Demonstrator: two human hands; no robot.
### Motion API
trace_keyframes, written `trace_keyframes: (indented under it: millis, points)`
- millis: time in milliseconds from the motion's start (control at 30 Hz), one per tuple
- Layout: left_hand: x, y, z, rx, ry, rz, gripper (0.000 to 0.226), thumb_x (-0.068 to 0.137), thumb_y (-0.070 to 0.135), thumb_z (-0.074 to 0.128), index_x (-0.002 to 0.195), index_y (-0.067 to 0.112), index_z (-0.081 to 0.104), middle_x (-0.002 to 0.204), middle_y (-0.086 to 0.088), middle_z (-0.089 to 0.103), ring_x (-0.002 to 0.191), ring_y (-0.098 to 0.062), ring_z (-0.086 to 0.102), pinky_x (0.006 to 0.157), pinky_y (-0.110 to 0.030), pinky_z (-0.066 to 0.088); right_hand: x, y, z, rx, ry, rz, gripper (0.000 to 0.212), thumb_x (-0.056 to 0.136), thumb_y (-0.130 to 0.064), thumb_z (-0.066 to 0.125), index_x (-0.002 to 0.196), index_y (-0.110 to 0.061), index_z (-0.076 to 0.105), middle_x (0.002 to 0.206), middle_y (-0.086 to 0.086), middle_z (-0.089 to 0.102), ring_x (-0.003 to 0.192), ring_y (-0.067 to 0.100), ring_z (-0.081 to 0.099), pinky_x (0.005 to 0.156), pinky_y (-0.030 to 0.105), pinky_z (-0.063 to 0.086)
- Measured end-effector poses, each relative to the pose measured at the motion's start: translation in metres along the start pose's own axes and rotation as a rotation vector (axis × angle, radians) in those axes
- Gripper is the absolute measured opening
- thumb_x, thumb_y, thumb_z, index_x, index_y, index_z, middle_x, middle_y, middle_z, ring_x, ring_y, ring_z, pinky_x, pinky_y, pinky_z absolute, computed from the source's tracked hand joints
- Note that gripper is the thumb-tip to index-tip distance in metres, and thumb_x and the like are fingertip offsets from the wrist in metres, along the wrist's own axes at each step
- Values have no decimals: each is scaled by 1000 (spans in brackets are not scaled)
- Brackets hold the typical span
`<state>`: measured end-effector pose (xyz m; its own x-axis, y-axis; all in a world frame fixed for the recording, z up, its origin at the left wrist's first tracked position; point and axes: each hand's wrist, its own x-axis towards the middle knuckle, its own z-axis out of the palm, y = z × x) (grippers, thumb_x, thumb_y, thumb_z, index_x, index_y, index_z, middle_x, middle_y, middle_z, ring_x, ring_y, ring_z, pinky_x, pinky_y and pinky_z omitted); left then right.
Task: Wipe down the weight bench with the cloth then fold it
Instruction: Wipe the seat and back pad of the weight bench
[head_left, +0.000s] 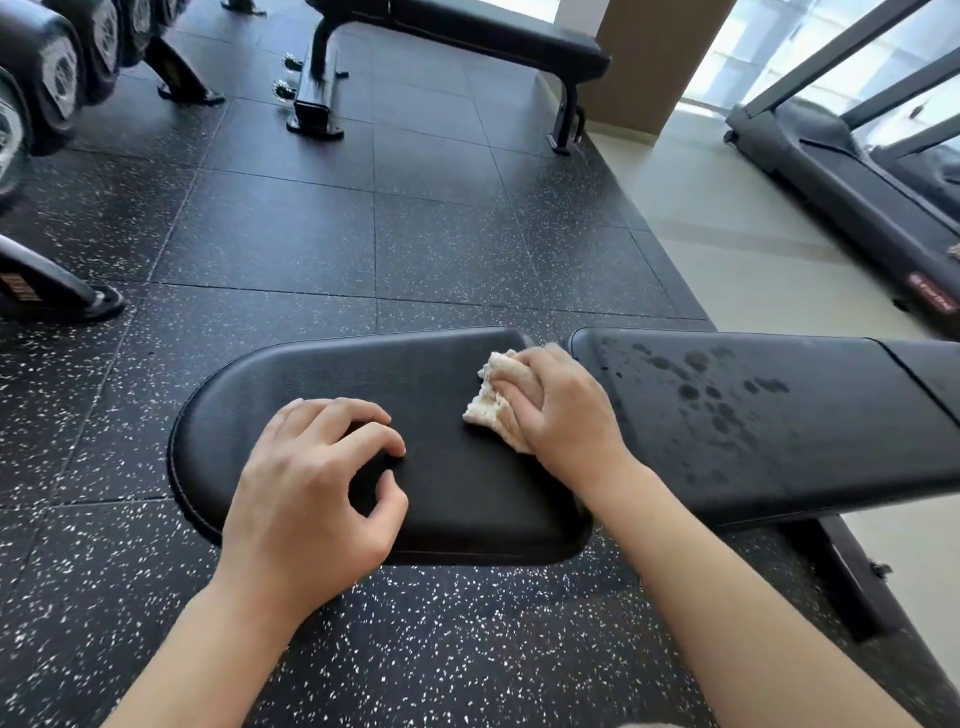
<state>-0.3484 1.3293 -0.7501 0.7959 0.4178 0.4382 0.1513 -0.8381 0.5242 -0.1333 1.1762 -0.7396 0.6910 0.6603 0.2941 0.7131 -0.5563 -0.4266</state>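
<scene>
Two hands on the weight bench: my right hand grips the bunched cloth on the seat pad, my left hand rests loosely curled and empty, and the spotted long pad stretches off rightward, nearer my right.

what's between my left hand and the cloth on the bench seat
In the head view, only bare black seat pad lies between the left hand and the cloth, which the right hand grips.
</scene>
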Motion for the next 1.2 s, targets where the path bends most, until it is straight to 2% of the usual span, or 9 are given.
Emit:
trace_keyframes:
  millis: [200, 300, 400, 533, 600, 700, 833, 1033, 1200]
  points:
    - [-3, -3, -3, -35, -9, 0, 17, 78, 24, 68, 93, 24, 76, 111, 11, 68, 105, -17, 59, 103, -41, 46, 69, 4, 19, -68, -7, 106, 26, 94, -44, 62, 103, -20, 64, 101, 0, 63, 94, 24, 60, 75, 31, 39]
    - [-5, -10, -9, -100, -67, -2, 17, 81, 28, 69, 97, 28, 76, 117, 13, 67, 113, -14, 60, 112, -46, 40, 46, -9, 11, -43, 3, 87, 20, 95, -44, 61, 102, -26, 64, 98, -4, 64, 94, 22, 61, 76, 31, 40]
    - [-10, -20, -17, -100, -113, -5, 14, 87, 30, 73, 101, 29, 76, 124, 12, 67, 123, -15, 58, 112, -51, 40, -8, -33, -1, -45, -10, 12, 16, 96, -42, 61, 104, -28, 64, 96, -9, 64, 92, 17, 61, 79, 33, 46]
    - [-19, -49, -38, -76, -39, -105, 15, 88, 23, 77, 103, 25, 77, 125, 7, 67, 121, -20, 58, 107, -51, 46, -72, -65, -12, -69, -86, -47, 20, 98, -47, 58, 112, -33, 63, 93, -16, 56, 87, 9, 57, 82, 35, 50]
    - [-24, -67, -50, -76, 6, -163, 16, 87, 28, 73, 103, 25, 77, 125, 7, 66, 121, -21, 57, 106, -52, 47, -89, -81, -11, -67, -103, -45, 18, 98, -46, 58, 112, -35, 62, 94, -19, 56, 88, 7, 55, 82, 33, 49]
    - [-29, -79, -63, -91, 11, -216, 24, 84, 38, 68, 104, 27, 77, 129, 9, 64, 123, -20, 53, 107, -53, 45, -91, -97, -5, -80, -93, -48, 12, 96, -43, 62, 107, -37, 61, 99, -21, 58, 88, 5, 56, 82, 30, 49]
    - [-34, -84, -70, -149, -38, -229, 22, 89, 30, 76, 110, 28, 75, 137, 10, 60, 130, -15, 48, 111, -46, 44, -35, -102, 20, -132, -62, 15, 18, 93, -46, 64, 98, -28, 65, 93, -10, 64, 88, 12, 62, 78, 34, 48]
    - [-46, -102, -86, -161, -47, -301, 30, 86, 27, 79, 116, 29, 73, 132, 14, 58, 121, -15, 56, 107, -33, 44, 45, -151, 76, -149, -58, 36, 25, 94, -47, 57, 97, -23, 66, 98, -5, 66, 95, 21, 63, 78, 33, 43]
    - [-43, -109, -94, -167, -38, -330, 33, 85, 20, 80, 115, 29, 70, 118, 17, 64, 106, -12, 64, 96, -41, 53, -5, -202, 84, -75, -109, -211, 20, 92, -44, 62, 102, -27, 60, 100, -5, 64, 93, 22, 61, 77, 36, 45]
